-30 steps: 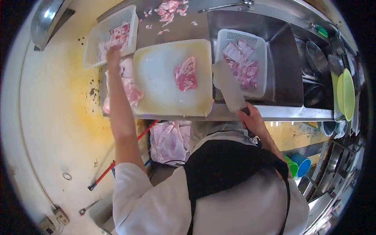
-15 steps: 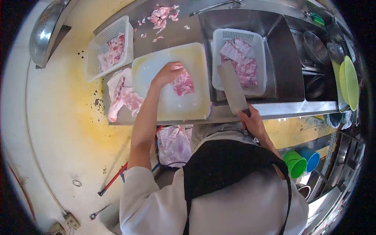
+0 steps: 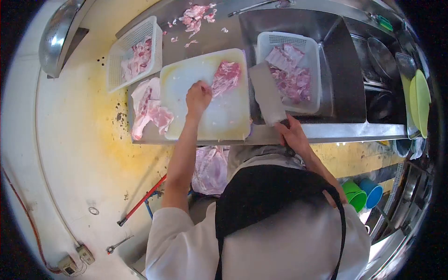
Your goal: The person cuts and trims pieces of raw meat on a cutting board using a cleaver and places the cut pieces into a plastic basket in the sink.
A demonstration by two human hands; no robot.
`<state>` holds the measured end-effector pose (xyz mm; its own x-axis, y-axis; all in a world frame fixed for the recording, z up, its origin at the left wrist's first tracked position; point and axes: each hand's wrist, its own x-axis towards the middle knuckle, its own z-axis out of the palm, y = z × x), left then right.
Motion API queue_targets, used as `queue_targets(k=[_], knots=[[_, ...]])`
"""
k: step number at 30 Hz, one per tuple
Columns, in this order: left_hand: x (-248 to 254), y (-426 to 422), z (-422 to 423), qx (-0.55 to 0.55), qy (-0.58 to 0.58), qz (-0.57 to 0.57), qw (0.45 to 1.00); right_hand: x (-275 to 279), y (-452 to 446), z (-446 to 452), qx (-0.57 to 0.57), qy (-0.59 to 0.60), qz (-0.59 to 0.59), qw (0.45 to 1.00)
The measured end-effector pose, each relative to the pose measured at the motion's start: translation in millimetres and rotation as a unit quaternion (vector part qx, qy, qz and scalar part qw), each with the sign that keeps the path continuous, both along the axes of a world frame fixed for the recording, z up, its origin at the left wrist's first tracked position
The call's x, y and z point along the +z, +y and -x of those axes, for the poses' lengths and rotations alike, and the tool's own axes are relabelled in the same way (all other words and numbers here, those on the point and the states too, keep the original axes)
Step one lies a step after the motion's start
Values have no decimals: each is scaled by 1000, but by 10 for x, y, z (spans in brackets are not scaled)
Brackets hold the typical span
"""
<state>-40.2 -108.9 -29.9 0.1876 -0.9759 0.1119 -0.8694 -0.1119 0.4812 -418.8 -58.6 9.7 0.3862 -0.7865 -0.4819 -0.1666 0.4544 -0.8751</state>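
Observation:
A piece of raw pink meat (image 3: 226, 78) lies on the white cutting board (image 3: 186, 119), toward its upper right. My left hand (image 3: 199, 98) is over the board just left of the meat, its fingers curled together. Whether those fingers pinch the meat's edge or a small scrap cannot be made out. In my right hand (image 3: 294, 135) is the handle of a cleaver (image 3: 268, 93). Its broad blade points up and away, between the board and the white basket (image 3: 318, 84) of meat pieces in the sink.
Left of the board lie a bone-in cut (image 3: 151, 109) and a white basket (image 3: 112, 70) with meat. Trimmings (image 3: 195, 18) are scattered behind the board. More meat in a clear bag (image 3: 210, 170) is below the counter. Green (image 3: 354, 195) and blue (image 3: 372, 193) buckets stand lower right.
The meat has shifted up and right on the board and lies differently. My left hand has come off its top, toward me and left. The cleaver has swung slightly left.

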Motion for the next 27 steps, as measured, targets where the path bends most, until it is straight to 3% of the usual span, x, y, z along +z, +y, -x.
queue_targets(k=[1, 4, 8, 14, 16, 19, 22, 25, 27], knots=[[24, -41, 159, 18, 14, 19, 1000, -18, -2, -25, 14, 0, -4, 1000], [182, -70, 521, -57, -85, 7, 995, -103, -12, -193, 17, -31, -3, 999], [110, -202, 523, -56, -115, -34, 991, -213, -53, -385, 54, -22, 6, 998], [-44, -260, 196, -72, 144, -61, 985, -203, -429, -859, 60, -46, 31, 997], [-26, -255, 215, -69, 168, -80, 980, -295, -516, -982, 62, -62, 8, 996], [-55, -225, 203, -66, 172, -86, 979, -480, -348, -993, 66, 20, 109, 992], [-9, -164, 148, -58, 153, -87, 983, -109, 7, -609, 132, -1, -22, 991], [2, -92, 80, -58, 172, -80, 980, -202, 79, -480, 136, 66, -10, 988], [-21, -96, 70, -61, 184, -84, 977, -279, -37, -626, 100, 2, 42, 994]])
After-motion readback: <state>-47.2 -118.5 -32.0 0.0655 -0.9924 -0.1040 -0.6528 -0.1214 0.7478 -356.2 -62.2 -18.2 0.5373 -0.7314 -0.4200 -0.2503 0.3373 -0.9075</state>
